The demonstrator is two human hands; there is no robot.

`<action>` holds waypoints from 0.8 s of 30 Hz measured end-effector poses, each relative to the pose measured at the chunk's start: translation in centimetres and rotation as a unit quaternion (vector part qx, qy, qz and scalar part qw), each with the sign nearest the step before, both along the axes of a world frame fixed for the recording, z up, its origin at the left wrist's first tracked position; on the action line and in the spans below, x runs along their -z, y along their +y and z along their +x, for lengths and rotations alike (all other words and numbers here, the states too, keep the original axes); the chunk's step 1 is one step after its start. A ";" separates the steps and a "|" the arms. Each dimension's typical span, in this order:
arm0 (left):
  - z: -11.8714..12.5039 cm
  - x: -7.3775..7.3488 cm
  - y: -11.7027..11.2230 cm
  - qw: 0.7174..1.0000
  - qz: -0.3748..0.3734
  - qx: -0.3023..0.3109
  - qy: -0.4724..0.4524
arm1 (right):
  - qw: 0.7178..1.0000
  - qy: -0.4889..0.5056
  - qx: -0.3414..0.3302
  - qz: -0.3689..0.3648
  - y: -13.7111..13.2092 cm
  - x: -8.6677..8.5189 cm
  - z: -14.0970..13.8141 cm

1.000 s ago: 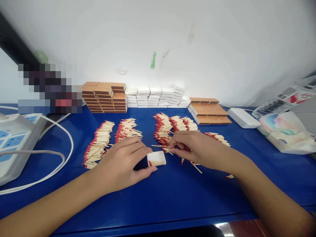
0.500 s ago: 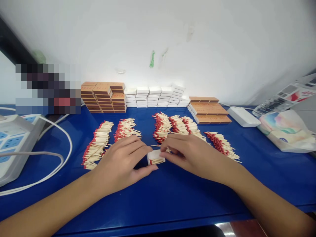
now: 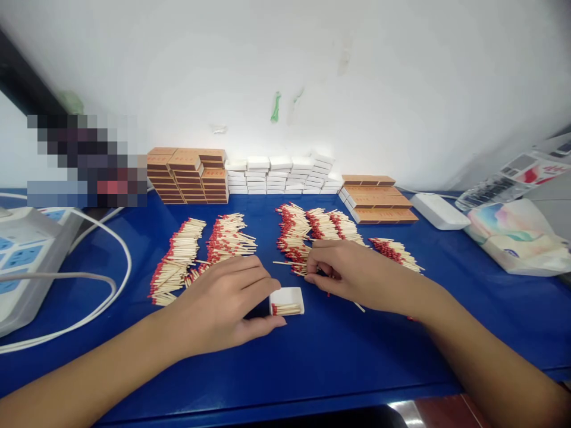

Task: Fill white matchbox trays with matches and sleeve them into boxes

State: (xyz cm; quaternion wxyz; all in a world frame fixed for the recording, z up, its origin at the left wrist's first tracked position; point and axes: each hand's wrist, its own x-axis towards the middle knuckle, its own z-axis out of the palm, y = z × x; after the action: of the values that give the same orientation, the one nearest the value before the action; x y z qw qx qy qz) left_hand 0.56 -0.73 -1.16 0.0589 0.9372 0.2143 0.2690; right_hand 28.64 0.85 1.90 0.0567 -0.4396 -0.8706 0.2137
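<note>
A small white matchbox tray (image 3: 288,301) with a few red-tipped matches in it lies on the blue table (image 3: 312,351). My left hand (image 3: 223,306) rests beside it, thumb and fingers closed on its left end. My right hand (image 3: 352,270) is just beyond the tray, its fingertips pinched on matches at the near edge of a loose match pile (image 3: 294,238). More red-tipped matches lie in piles on the left (image 3: 178,261), in the middle (image 3: 229,235) and on the right (image 3: 395,252).
Along the wall stand stacks of brown matchbox sleeves (image 3: 190,175), white trays (image 3: 279,175) and more brown sleeves (image 3: 377,205). A power strip (image 3: 22,261) with white cables (image 3: 116,261) lies at the left. A white device (image 3: 439,211) and a tissue pack (image 3: 517,238) lie at the right.
My right hand came over the tray half a second ago, then drew back to the match pile. The tray and my left hand have shifted slightly toward me.
</note>
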 end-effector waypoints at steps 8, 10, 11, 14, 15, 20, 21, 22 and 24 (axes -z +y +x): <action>0.0 -0.1 0.0 1.000 0.006 0.003 0.003 | 1.000 -0.016 -0.022 0.015 0.8 0.3 2.0; 0.0 -0.1 0.0 1.000 0.003 0.004 0.004 | 0.999 -0.022 -0.013 0.024 0.8 0.0 1.8; 0.0 -0.1 0.0 1.000 0.002 0.004 0.005 | 0.999 -0.024 -0.015 0.025 0.8 0.0 1.7; -0.1 0.0 0.0 1.000 0.004 0.005 0.002 | 0.999 -0.018 -0.027 0.017 0.7 -0.1 1.5; -0.1 0.1 0.0 1.000 0.005 0.004 0.002 | 0.999 -0.013 -0.031 0.013 0.7 0.0 1.5; -0.1 0.1 0.2 1.000 0.008 -0.001 -0.006 | 0.999 0.001 -0.036 0.002 0.7 0.2 1.7; -0.1 0.1 0.2 1.000 0.008 -0.004 -0.008 | 0.999 -0.001 -0.037 0.005 0.7 0.2 1.6; -0.1 0.0 0.3 1.000 0.008 -0.009 -0.010 | 0.999 -0.003 -0.038 0.008 0.6 0.1 1.5; -0.1 0.1 0.3 1.000 0.006 -0.029 -0.009 | 0.999 -0.004 -0.036 0.010 0.5 0.0 1.4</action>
State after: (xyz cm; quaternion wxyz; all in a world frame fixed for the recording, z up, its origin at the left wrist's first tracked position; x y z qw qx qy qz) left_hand 0.50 -0.39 -1.24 0.0471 0.9283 0.2390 0.2808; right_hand 30.02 1.37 1.91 0.0502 -0.4082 -0.8882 0.2049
